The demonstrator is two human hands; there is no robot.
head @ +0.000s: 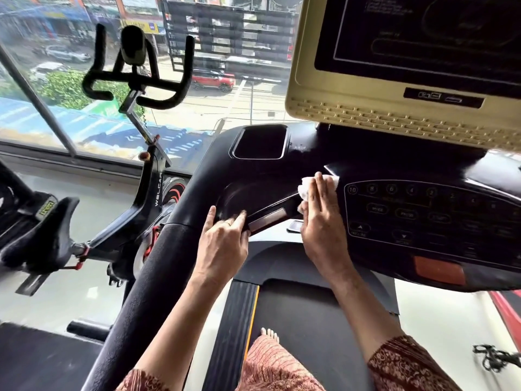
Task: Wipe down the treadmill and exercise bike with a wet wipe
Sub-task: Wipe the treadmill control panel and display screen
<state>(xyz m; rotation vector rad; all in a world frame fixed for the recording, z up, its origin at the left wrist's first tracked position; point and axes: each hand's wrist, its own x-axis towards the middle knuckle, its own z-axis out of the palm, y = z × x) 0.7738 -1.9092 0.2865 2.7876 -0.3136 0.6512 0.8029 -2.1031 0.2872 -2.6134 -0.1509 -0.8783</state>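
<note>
I stand on a black treadmill (253, 170) whose button panel (423, 213) fills the right of the view. My right hand (321, 221) presses a crumpled white wet wipe (306, 187) flat against the console, just left of the number buttons. My left hand (225, 241) rests on the inner grip bar (267, 218) at the console's left, fingers curled over it. A black exercise bike (146, 193) stands to the left, handlebars (135, 77) high and saddle (42, 235) low at the far left.
A beige-framed screen (394, 66) hangs over the console at the top right. A recessed tray (259, 142) sits in the console top. The padded left handrail (146, 292) runs down towards me. A large window (70, 114) is behind the bike. My bare foot (269, 334) is on the belt.
</note>
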